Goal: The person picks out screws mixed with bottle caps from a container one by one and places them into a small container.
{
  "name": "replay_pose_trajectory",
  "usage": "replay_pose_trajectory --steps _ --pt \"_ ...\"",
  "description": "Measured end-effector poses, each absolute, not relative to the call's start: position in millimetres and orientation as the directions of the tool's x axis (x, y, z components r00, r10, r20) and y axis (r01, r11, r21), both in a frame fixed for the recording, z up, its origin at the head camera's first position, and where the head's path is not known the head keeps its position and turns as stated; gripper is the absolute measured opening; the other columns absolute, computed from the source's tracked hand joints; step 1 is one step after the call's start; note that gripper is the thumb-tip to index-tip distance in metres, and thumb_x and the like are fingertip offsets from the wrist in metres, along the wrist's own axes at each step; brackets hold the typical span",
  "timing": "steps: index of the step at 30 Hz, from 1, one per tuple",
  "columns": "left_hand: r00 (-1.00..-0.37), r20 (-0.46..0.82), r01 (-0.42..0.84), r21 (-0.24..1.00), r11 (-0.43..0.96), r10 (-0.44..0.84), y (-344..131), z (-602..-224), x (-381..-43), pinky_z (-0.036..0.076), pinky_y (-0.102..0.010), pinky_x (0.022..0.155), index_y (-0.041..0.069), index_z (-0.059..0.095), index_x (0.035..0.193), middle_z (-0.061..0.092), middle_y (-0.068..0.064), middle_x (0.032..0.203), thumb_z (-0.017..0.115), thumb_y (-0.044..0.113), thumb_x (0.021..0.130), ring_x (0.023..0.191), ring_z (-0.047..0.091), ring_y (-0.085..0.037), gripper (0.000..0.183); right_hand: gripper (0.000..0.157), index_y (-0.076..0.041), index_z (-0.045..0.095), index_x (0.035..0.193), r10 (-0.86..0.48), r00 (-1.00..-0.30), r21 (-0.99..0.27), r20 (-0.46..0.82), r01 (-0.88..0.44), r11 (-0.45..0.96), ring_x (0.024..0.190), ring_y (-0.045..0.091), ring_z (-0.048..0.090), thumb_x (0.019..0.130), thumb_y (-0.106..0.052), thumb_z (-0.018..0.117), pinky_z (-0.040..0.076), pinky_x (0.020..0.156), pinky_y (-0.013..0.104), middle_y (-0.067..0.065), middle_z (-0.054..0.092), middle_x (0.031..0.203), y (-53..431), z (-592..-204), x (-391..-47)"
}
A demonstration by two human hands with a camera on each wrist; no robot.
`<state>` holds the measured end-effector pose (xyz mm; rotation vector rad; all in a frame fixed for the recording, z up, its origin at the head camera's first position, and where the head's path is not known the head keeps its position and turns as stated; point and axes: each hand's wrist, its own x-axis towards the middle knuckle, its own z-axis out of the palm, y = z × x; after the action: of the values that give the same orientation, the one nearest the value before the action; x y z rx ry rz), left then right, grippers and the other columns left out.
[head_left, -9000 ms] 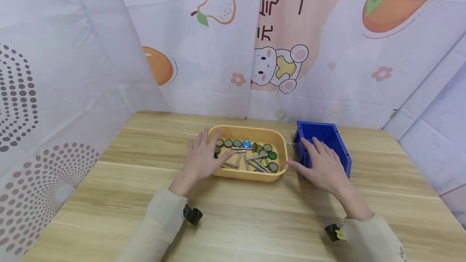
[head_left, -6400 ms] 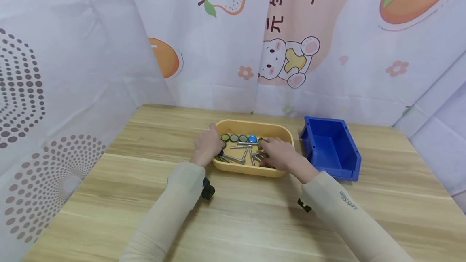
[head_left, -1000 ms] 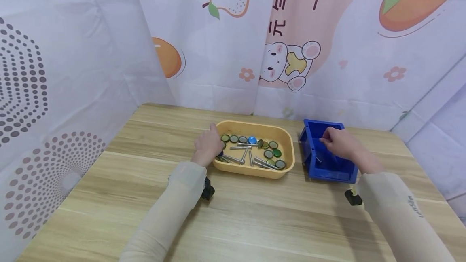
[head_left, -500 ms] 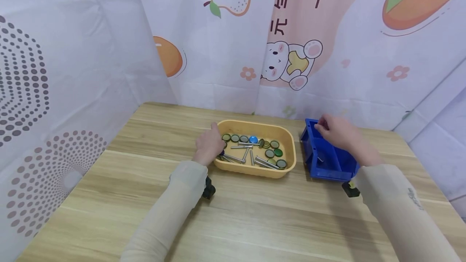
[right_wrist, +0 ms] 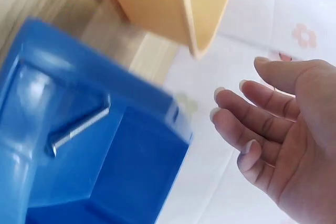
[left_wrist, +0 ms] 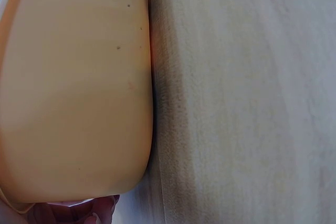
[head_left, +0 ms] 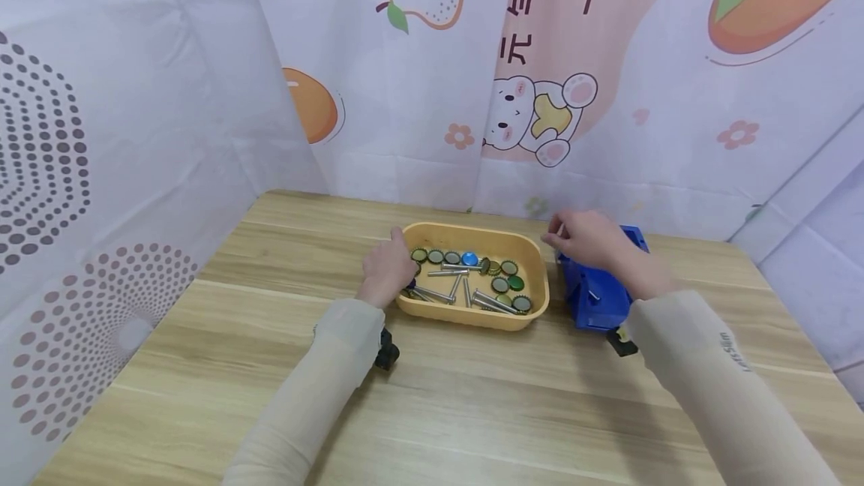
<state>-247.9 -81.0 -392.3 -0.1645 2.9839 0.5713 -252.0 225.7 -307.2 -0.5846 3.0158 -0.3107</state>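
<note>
Bolts (head_left: pixel 494 301), head view: strewn in the yellow tray (head_left: pixel 466 313), centre of frame, among bottle caps (head_left: pixel 499 285). Relation that counts, by my judgement: they lie below and to the left of the right hand (head_left: pixel 586 237), which hangs over the blue bin (head_left: pixel 601 315), right of centre. Nearest ones to it slant upper left to lower right; the rest point several ways. Left hand (head_left: pixel 388 270) sits nearer the group as a whole, at the tray's left end, its grip closed on the rim. Look: silvery, slim, straight, some with broader heads; likely apt to roll. Tray and bin stand apart on the pale wood worktop (head_left: pixel 459 396). Left wrist view: plain tray wall fills the left side, worktop the right; fingers (left_wrist: pixel 105 208) show bottom left, no bolts visible. Right wrist view: right grip at the right edge, fingers loosely bent, narrow gap to the thumb, nothing held. Bin at left, one loose bolt (right_wrist: pixel 80 129) inside, aslant, lower left to upper right, shank seemingly threaded.
</note>
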Motion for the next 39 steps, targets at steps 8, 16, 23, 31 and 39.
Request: replay_pose_trajectory --steps 8,16,23,31,39 --pt "-0.989 -0.116 -0.126 0.364 0.923 -0.089 -81.0 -392.2 -247.8 0.04 -0.032 0.054 0.007 0.041 0.123 0.06 -0.01 0.077 0.067 0.023 0.09 0.064 0.055 -0.023 0.045 0.026 -0.006 0.065 0.102 -0.433 -0.897 -0.231 -0.09 -0.404 0.885 0.062 0.015 0.055 0.096 -0.032 0.063 0.043 0.055 0.028 0.005 0.069 0.083 199.8 -317.8 -245.2" --pt "-0.989 -0.118 -0.127 0.36 0.924 -0.09 -81.1 -391.2 -247.5 0.042 -0.034 0.057 0.006 0.043 0.123 0.061 -0.011 0.079 0.068 0.024 0.09 0.066 0.057 -0.023 0.045 0.026 -0.008 0.065 0.099 -0.467 -0.876 -0.211 -0.121 -0.437 0.874 0.068 0.014 0.057 0.094 -0.033 0.066 0.046 0.061 0.027 0.002 0.067 0.081 183.5 -326.4 -242.0" --pt "-0.988 -0.122 -0.13 0.351 0.927 -0.092 -80.7 -392.2 -247.9 0.043 -0.035 0.06 0.007 0.042 0.125 0.061 -0.011 0.079 0.068 0.025 0.09 0.067 0.058 -0.024 0.047 0.023 -0.008 0.064 0.099 -0.511 -0.837 -0.239 -0.199 -0.464 0.853 0.065 0.013 0.056 0.094 -0.03 0.067 0.044 0.057 0.026 0.002 0.068 0.081 172.0 -339.7 -237.1" --pt "-0.99 -0.113 -0.124 0.34 0.932 -0.09 -81.9 -392.1 -248.5 0.04 -0.032 0.053 0.006 0.042 0.125 0.06 -0.01 0.076 0.067 0.025 0.091 0.062 0.055 -0.021 0.047 0.023 -0.012 0.065 0.096 -0.521 -0.817 -0.22 -0.248 -0.476 0.851 0.067 0.012 0.056 0.092 -0.034 0.068 0.044 0.059 0.027 -0.001 0.066 0.08 157.9 -352.7 -232.6" --pt "-0.989 -0.12 -0.124 0.342 0.931 -0.088 -81.6 -391.4 -247.3 0.038 -0.031 0.051 0.006 0.042 0.125 0.058 -0.009 0.075 0.067 0.026 0.091 0.061 0.053 -0.021 0.047 0.023 -0.017 0.061 0.082 -0.501 -0.811 -0.118 -0.303 -0.49 0.864 0.072 0.015 0.054 0.088 -0.036 0.073 0.04 0.06 0.031 -0.003 0.058 0.077 145.5 -365.9 -229.3"
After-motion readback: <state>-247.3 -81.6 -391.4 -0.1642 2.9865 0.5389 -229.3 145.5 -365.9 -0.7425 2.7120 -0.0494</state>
